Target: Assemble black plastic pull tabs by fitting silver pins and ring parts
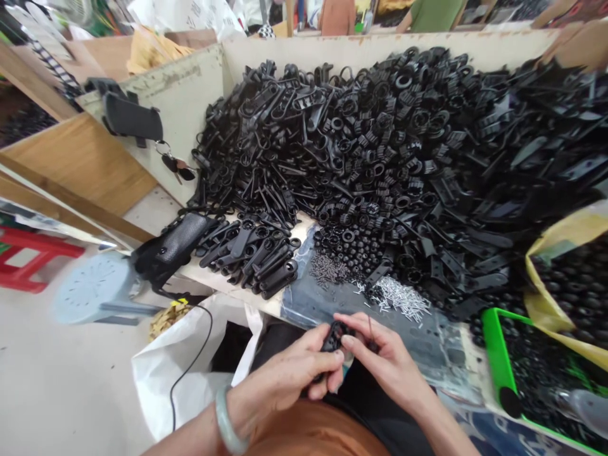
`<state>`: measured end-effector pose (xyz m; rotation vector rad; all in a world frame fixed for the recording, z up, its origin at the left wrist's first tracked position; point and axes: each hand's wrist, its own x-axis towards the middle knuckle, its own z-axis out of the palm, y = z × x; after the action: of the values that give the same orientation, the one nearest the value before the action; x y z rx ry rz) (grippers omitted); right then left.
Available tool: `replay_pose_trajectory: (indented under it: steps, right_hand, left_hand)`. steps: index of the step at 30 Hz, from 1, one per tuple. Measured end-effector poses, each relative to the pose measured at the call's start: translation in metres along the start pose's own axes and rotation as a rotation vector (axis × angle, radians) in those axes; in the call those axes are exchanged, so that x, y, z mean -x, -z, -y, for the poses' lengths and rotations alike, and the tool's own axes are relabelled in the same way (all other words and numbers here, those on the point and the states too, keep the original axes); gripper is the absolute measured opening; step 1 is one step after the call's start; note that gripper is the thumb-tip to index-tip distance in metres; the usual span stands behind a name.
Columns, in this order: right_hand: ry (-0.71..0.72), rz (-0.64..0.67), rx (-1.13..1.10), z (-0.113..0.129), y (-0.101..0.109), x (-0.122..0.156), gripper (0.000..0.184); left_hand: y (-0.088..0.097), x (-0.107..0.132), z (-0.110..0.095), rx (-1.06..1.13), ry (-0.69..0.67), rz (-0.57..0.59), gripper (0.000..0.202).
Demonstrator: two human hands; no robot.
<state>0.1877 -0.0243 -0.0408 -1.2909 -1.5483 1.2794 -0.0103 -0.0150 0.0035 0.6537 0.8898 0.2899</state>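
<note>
Over my lap, my left hand [304,364] is closed around a black plastic part [333,335] with a rounded end. My right hand [384,354] meets it from the other side, thumb and forefinger pinching near that rounded end. A thin dark rod [370,326] with a small black knob sticks out by my right fingers; what it is I cannot tell. On the bench just beyond lie silver pins [401,297], small dark grey pieces [327,267] and black balls [363,250]. Long black handle-like parts [254,256] are lined up ahead to the left.
A large heap of black plastic parts [332,139] fills the walled bench. To the right stand a green bin [496,354] and a yellow bag [541,278] of black balls. On the left are a white sack [156,373], a blue stool [95,285] and hanging keys [178,166].
</note>
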Motion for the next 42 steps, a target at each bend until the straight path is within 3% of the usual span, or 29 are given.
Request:
replay_pose_trajectory:
  steps: [3, 6, 9, 13, 17, 22, 27, 29, 33, 42]
  right_hand:
    - [-0.004, -0.027, 0.034, 0.002, 0.003, 0.000, 0.037]
    - [-0.012, -0.241, 0.105, -0.001, 0.016, -0.001, 0.032]
    - [-0.011, -0.446, 0.272, -0.006, 0.033, -0.002, 0.027]
    - [0.019, -0.489, 0.446, -0.007, 0.050, 0.000, 0.029]
    - [0.045, -0.444, 0.539, -0.005, 0.055, 0.001, 0.026]
    - [0.101, -0.304, 0.674, -0.009, 0.046, -0.009, 0.029]
    - [0.117, -0.282, 0.886, -0.011, 0.038, -0.018, 0.039]
    - [0.092, -0.268, 0.950, -0.011, 0.037, -0.019, 0.040]
    - [0.041, -0.230, 1.064, -0.008, 0.038, -0.020, 0.036]
    - [0.034, -0.242, 1.100, -0.002, 0.038, -0.024, 0.019]
  left_hand:
    - [0.006, 0.000, -0.001, -0.187, -0.086, -0.107, 0.043]
    - [0.009, -0.009, -0.011, -0.686, -0.279, -0.444, 0.014]
    - [0.006, -0.028, -0.024, -1.200, -0.326, -0.650, 0.016]
    - [-0.003, -0.051, -0.033, -1.521, -0.220, -0.639, 0.020]
    - [-0.001, -0.057, -0.030, -1.602, -0.248, -0.615, 0.019]
    - [0.011, -0.055, -0.022, -1.436, -0.421, -0.665, 0.018]
    - [0.009, -0.050, -0.021, -0.872, -0.486, -0.642, 0.026]
    - [0.006, -0.047, -0.020, -0.546, -0.456, -0.575, 0.029]
    - [-0.001, -0.039, -0.019, -0.064, -0.227, -0.460, 0.042]
    - [0.002, -0.032, -0.014, 0.146, -0.196, -0.401, 0.054]
